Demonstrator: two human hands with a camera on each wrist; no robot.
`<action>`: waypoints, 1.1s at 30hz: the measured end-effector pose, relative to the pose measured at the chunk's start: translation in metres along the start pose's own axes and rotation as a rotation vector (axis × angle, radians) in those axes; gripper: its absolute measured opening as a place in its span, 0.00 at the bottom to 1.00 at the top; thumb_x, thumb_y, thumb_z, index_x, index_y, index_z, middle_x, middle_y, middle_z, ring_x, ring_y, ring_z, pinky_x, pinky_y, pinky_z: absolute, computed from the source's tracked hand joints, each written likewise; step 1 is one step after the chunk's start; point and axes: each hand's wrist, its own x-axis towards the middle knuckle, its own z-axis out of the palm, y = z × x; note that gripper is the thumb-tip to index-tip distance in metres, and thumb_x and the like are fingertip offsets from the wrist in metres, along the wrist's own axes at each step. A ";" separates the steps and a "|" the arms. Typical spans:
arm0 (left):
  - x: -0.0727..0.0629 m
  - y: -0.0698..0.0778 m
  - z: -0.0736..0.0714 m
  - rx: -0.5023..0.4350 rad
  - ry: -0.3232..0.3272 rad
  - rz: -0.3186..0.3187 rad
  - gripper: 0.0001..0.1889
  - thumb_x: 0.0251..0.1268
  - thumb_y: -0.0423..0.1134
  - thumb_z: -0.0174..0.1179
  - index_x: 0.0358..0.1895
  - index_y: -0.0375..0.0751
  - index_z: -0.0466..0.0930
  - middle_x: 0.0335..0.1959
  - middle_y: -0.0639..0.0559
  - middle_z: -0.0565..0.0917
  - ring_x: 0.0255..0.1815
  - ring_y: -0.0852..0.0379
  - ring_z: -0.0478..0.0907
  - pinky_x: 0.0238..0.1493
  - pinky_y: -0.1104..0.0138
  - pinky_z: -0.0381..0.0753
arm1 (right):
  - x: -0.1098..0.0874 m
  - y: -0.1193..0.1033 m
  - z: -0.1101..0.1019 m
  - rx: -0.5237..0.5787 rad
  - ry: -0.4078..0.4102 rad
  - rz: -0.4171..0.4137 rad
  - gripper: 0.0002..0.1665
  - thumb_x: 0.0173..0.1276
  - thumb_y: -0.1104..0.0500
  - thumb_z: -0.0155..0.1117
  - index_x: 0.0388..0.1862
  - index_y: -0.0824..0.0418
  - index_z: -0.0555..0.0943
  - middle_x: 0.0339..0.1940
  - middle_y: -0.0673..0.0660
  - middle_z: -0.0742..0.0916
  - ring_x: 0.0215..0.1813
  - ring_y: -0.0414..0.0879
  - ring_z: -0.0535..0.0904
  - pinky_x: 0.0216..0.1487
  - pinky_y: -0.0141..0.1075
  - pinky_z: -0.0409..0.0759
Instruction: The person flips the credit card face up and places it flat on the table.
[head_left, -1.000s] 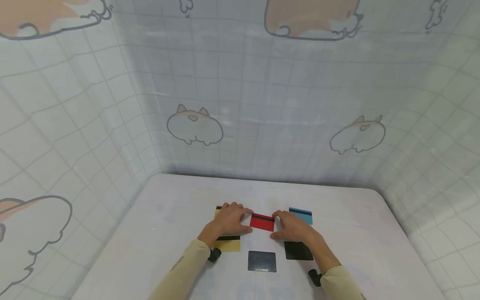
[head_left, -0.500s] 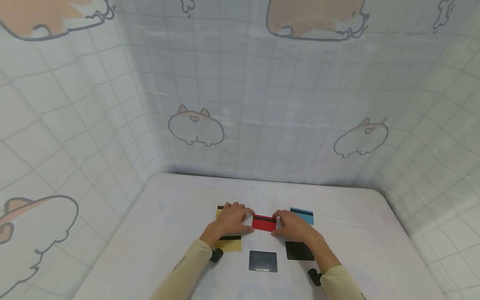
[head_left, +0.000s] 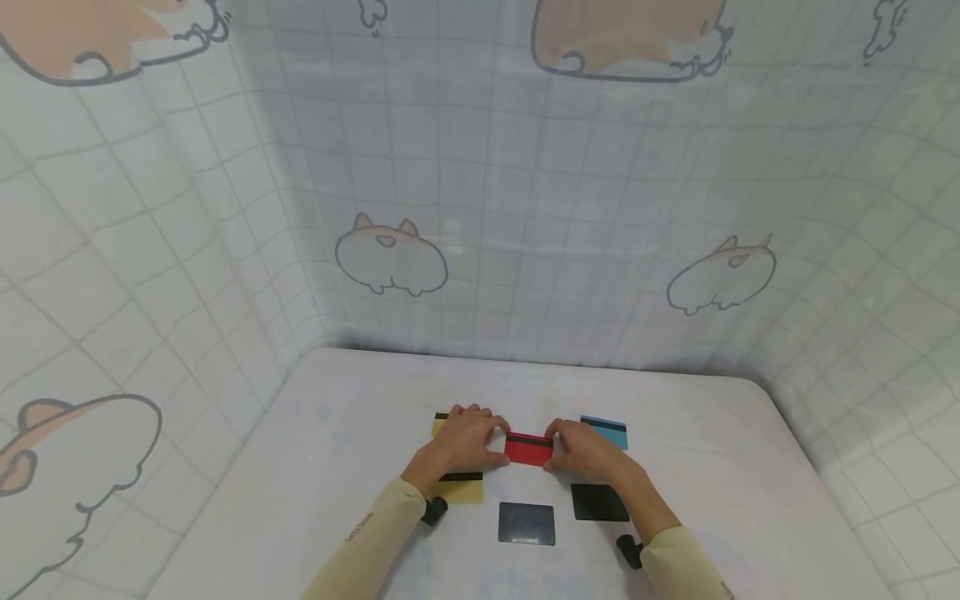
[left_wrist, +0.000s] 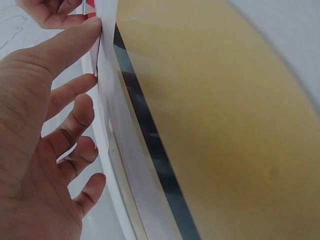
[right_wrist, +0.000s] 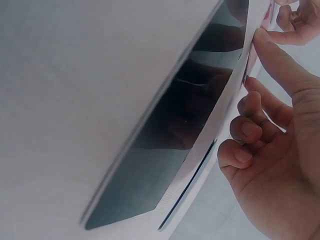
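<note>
A red card point(head_left: 528, 451) with a dark stripe lies on the white table between both hands. My left hand point(head_left: 467, 437) holds its left end, thumb at the near corner and index finger at the far one. At the opposite end my right hand point(head_left: 588, 450) grips the card the same way. Beneath the left wrist lies a gold card point(head_left: 461, 492) with a black stripe, partly covered. Another gold card point(head_left: 439, 422) is mostly hidden behind the left hand. Beyond the right hand sits a blue striped card point(head_left: 609, 432); a black card point(head_left: 597, 503) lies below that hand.
A dark grey card point(head_left: 527, 523) lies nearer the body, below the red one. Wrist cameras show black at the left sleeve point(head_left: 433, 511) and the right sleeve point(head_left: 630, 552). A patterned curtain point(head_left: 480, 192) surrounds the white table point(head_left: 360, 400) at the back and sides.
The right thumb has closed in on the red card's near corner, where a gap showed before. The card has shifted very slightly toward the body; the other cards stay put.
</note>
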 end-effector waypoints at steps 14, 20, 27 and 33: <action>-0.002 0.004 -0.003 0.002 0.003 0.012 0.27 0.56 0.64 0.68 0.59 0.63 0.81 0.27 0.64 0.71 0.38 0.61 0.67 0.52 0.55 0.67 | -0.004 -0.003 -0.002 -0.004 -0.001 -0.025 0.29 0.57 0.48 0.79 0.54 0.53 0.76 0.32 0.45 0.80 0.33 0.42 0.74 0.34 0.36 0.76; -0.005 0.007 -0.003 0.000 0.023 0.019 0.28 0.54 0.65 0.69 0.58 0.62 0.81 0.29 0.65 0.71 0.39 0.61 0.68 0.50 0.54 0.67 | -0.006 -0.004 -0.001 -0.014 0.003 -0.024 0.30 0.57 0.50 0.80 0.55 0.55 0.77 0.34 0.46 0.80 0.35 0.42 0.74 0.36 0.36 0.77; -0.006 0.010 -0.003 0.027 0.023 0.007 0.29 0.51 0.68 0.69 0.56 0.63 0.81 0.29 0.65 0.71 0.39 0.61 0.68 0.51 0.54 0.67 | -0.007 -0.004 0.001 -0.039 -0.001 -0.017 0.30 0.57 0.49 0.80 0.55 0.55 0.78 0.32 0.46 0.79 0.35 0.42 0.74 0.35 0.35 0.76; -0.008 0.009 -0.001 0.026 0.025 0.007 0.28 0.52 0.68 0.69 0.56 0.64 0.81 0.27 0.65 0.70 0.37 0.62 0.67 0.50 0.55 0.66 | -0.009 -0.003 0.001 -0.061 -0.003 -0.017 0.31 0.57 0.47 0.79 0.56 0.54 0.78 0.31 0.46 0.79 0.34 0.42 0.73 0.34 0.35 0.75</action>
